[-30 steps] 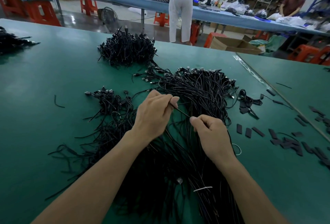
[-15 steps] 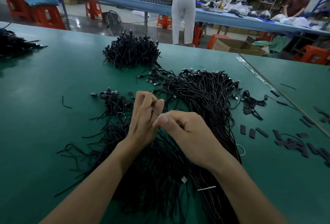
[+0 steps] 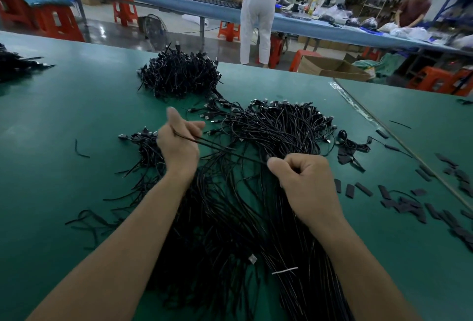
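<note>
A: Head view. What have you got?

B: I see both hands over the pile (image 3: 276, 128) of black cables on the green table (image 3: 64, 115). The left hand (image 3: 179, 144) is curled round one cable (image 3: 220, 147), with one digit sticking up. The right hand (image 3: 307, 185) is a fist, thumb and forefinger pinching the same cable.

A: Where's the cable?

B: Pulled straight between the two hands, crossing the pile's left part and running down toward the right. Hands are apart. I can't tell where the cable's ends are.

A: Rest of the table?

B: A heap (image 3: 179, 77) of coiled cables sits beyond the pile, far-left of it. A small bundle (image 3: 143, 141) is just left of the pile, partly behind the left hand. Flat black sleeves (image 3: 349, 190) are scattered right of the pile. A white tie (image 3: 284, 270) wraps some strands at the pile's near end.

A: Background?

B: Beyond the pile and off the table, a person (image 3: 256, 26) in white trousers stands at a blue bench (image 3: 210, 10), back to me. A cardboard box (image 3: 330, 67) is on the floor beyond the pile's far-right side.
</note>
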Tool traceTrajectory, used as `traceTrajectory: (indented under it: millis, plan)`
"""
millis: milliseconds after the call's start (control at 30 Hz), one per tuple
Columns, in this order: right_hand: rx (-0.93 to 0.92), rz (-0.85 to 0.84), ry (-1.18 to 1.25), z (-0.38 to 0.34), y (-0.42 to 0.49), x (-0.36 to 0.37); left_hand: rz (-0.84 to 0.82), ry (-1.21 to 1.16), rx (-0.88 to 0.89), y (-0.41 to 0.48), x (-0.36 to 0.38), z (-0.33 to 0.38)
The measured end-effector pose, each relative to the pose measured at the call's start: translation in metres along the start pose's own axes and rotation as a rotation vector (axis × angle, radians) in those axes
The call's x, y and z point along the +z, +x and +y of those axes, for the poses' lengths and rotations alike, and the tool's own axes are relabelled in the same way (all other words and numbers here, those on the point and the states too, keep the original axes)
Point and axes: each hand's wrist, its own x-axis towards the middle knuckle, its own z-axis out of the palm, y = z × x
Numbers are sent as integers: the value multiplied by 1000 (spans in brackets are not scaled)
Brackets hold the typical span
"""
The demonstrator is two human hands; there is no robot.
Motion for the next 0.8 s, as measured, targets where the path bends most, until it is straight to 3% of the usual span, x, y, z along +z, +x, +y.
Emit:
traceTrajectory:
  millis: [100, 167, 233, 300, 367, 433, 500, 600, 700, 800]
  plan:
    - [154, -54, -175, 23, 4, -2, 51, -12, 284, -2, -3, 20]
    - [211, -148, -323, 28, 3, 1, -57, 125, 466, -12, -3, 30]
    - [201, -214, -440, 24, 0, 7, -270, 180, 447, -22, 2, 30]
    - [158, -228, -347, 12, -5, 14, -478, 400, 474, -30, 4, 22]
    - [164, -247, -152, -2, -10, 24, -544, 768, 678, -38, 4, 11]
    - [213, -300, -123, -6, -9, 31, -611, 870, 744, -44, 4, 5]
    - [229, -303, -220, -4, -7, 35, -697, 877, 721, -48, 4, 2]
    - [102, -114, -169, -2, -8, 32, -707, 854, 633, -46, 2, 0]
    - [101, 124, -29, 1, -3, 21, -614, 764, 433, -36, -8, -4]
    - [180, 316, 26, 8, 4, 7, -378, 432, 140, -23, -16, -3]
